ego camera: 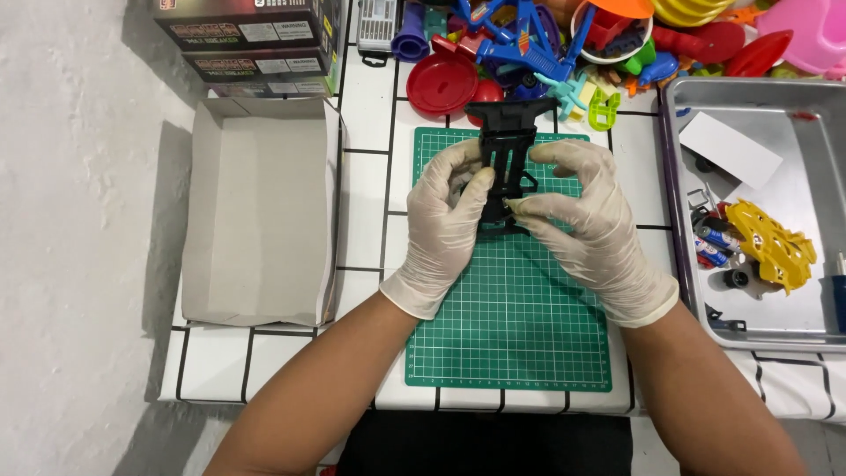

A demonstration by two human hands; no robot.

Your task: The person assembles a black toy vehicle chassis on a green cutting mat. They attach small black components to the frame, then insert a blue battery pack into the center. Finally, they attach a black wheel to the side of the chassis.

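A black plastic toy-car chassis [506, 141] is held upright over the green cutting mat [511, 326]. My left hand [445, 220], in a pale glove, grips the chassis on its left side with the thumb pressed against it. My right hand [586, 220], also gloved, pinches the chassis at its lower right edge. The lower part of the chassis is hidden behind my fingers.
An open grey cardboard box [260, 211] lies left of the mat. A metal tray [815, 123] at the right holds a yellow toy-car body [775, 242], batteries, small wheels and a white card. Colourful plastic toys [546, 44] pile up behind the mat, and dark boxes [251, 35] stack at top left.
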